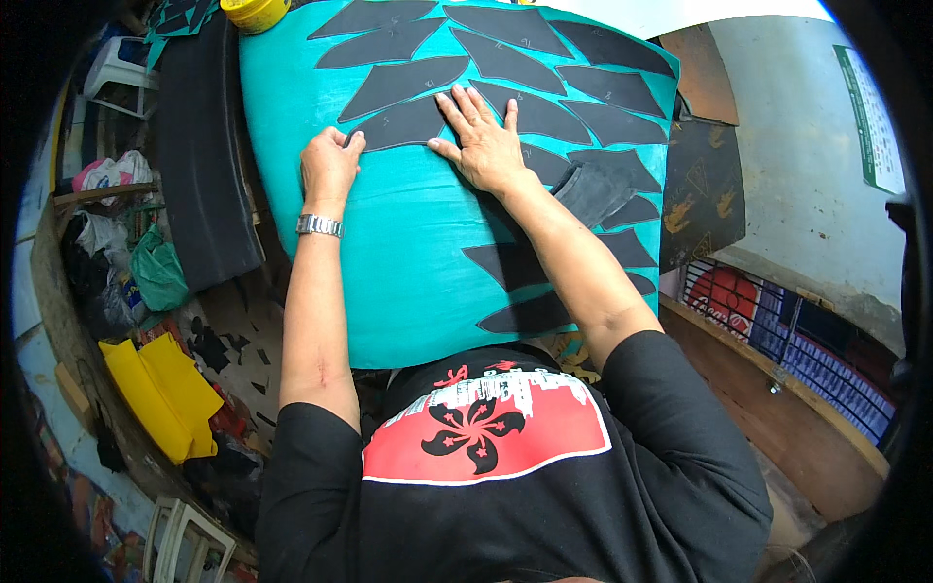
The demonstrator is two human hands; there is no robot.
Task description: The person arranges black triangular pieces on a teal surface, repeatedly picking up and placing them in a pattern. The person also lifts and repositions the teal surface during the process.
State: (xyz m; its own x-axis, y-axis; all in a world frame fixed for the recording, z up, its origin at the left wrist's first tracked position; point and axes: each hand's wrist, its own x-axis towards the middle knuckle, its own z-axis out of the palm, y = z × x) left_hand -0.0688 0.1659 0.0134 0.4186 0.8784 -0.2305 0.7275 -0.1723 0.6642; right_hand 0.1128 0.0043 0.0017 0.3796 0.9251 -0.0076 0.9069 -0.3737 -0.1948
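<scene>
A large teal sheet [398, 262] lies spread in front of me, covered over its far and right parts with several black, curved, pointed cut pieces [408, 85]. At the left end of one black cut piece [394, 127], my left hand [328, 170] is closed, thumb and finger pinching near its tip; a watch with a metal band is on that wrist. My right hand [489, 148] lies flat with spread fingers across the piece's right end and the neighbouring pieces. Small pale marks show on several pieces. Right of that hand, a dark grey pad-like item [593, 191] rests on other pieces.
A yellow tub [255, 15] stands at the far left edge. Long black material [199, 146] hangs along the left side, with a folded yellow sheet [160, 396], bags and scraps below. A wooden ledge [777, 408] and a metal grille [797, 340] are at the right.
</scene>
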